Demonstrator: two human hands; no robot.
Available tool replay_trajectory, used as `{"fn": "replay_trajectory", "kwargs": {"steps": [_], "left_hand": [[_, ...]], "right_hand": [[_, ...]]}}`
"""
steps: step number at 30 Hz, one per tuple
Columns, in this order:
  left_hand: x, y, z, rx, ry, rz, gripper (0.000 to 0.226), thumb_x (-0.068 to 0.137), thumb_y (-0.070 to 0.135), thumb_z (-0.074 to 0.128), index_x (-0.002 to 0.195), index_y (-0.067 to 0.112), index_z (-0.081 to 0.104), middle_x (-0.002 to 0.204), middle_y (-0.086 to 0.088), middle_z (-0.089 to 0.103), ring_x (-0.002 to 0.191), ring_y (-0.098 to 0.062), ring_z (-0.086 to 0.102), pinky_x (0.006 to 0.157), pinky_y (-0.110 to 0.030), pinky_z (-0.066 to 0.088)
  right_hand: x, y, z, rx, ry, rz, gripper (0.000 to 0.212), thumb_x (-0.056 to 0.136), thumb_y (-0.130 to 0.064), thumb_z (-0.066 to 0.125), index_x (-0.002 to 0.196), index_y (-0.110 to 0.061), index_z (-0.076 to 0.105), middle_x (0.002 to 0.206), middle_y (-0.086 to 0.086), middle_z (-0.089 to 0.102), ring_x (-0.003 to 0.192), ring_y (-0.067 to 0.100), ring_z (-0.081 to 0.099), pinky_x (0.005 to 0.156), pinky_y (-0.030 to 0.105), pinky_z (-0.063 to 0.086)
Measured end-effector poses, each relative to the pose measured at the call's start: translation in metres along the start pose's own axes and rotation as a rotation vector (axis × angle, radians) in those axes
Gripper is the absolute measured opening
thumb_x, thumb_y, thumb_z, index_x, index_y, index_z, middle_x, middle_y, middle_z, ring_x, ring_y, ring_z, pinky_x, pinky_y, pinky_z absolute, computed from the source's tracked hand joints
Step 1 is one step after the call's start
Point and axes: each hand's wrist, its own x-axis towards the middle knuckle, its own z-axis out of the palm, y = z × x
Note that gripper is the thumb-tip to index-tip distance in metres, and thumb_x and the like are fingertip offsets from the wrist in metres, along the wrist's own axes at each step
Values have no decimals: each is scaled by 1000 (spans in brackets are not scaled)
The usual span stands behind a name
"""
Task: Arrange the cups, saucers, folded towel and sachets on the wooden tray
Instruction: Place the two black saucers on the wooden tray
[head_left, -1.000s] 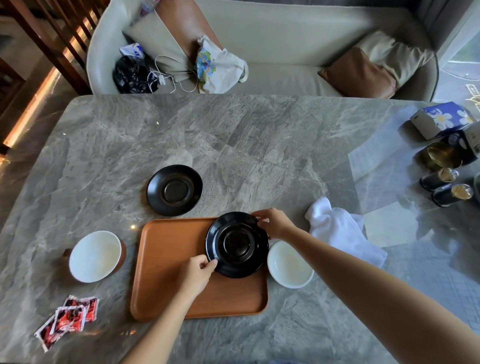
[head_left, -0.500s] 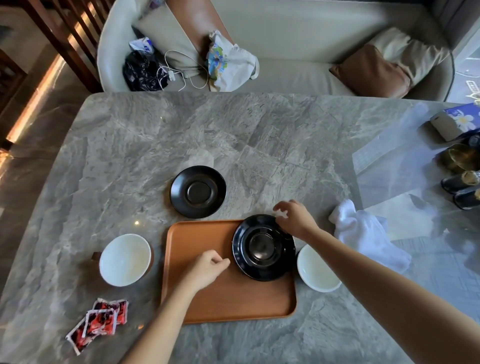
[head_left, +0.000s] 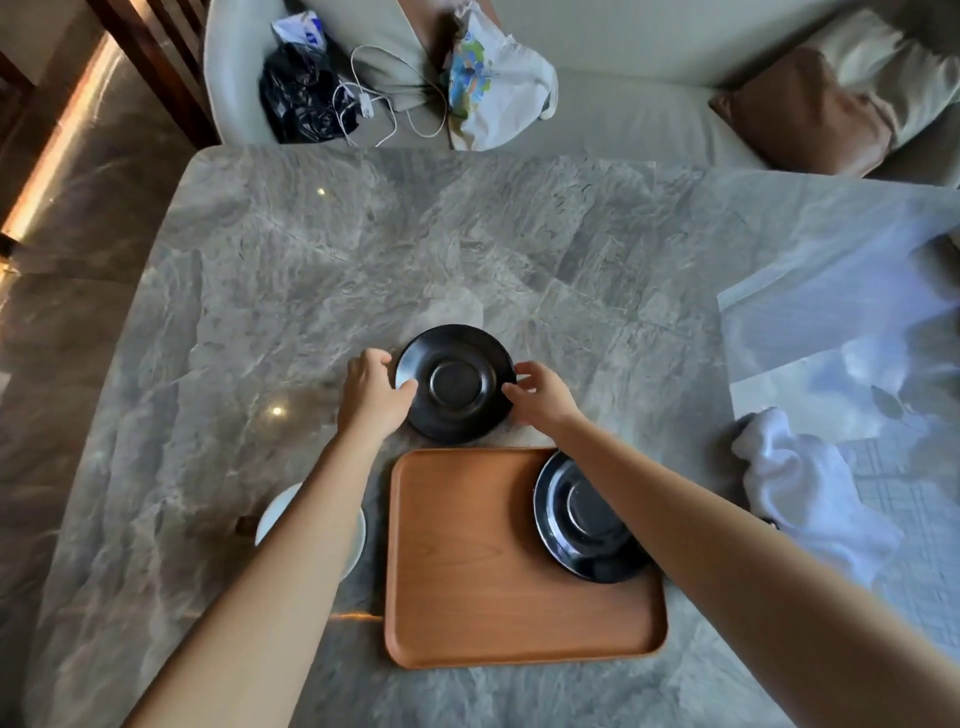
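Note:
A black saucer (head_left: 456, 384) lies on the marble table just beyond the wooden tray (head_left: 483, 561). My left hand (head_left: 371, 397) grips its left rim and my right hand (head_left: 540, 397) grips its right rim. A second black saucer (head_left: 582, 525) rests in the tray's far right corner, partly under my right forearm. A white cup (head_left: 275, 512) stands left of the tray, mostly hidden by my left forearm. A crumpled white towel (head_left: 810, 488) lies to the right. The other cup and the sachets are out of sight.
The grey marble table (head_left: 311, 270) runs back to a pale sofa (head_left: 634, 109) with bags, a cable and cushions on it. Glare covers the table's right side.
Both hands let go of the saucer on the tray and reached forward to the second saucer beyond it. The camera view shifted, so the tray now sits lower and more to the right.

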Motion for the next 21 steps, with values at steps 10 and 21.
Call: {"fn": "replay_trajectory", "kwargs": {"steps": [10,21], "left_hand": [[15,-8,13,3,-58,-56,38,81,9,57,119,14,51,117,-13,62,104,-35,58,89,-45,49],[-32,6,0,-316,118,59,33,79,2,60,110,14,57,91,1,59,78,-20,59,78,-35,48]], "right_hand": [[12,5,12,-20,67,6,27,88,-3,53,112,-8,65,66,-7,55,71,19,57,70,31,47],[5,-29,-1,365,-6,224,36,88,2,39,88,-23,64,68,3,53,58,14,43,52,22,32]]}}
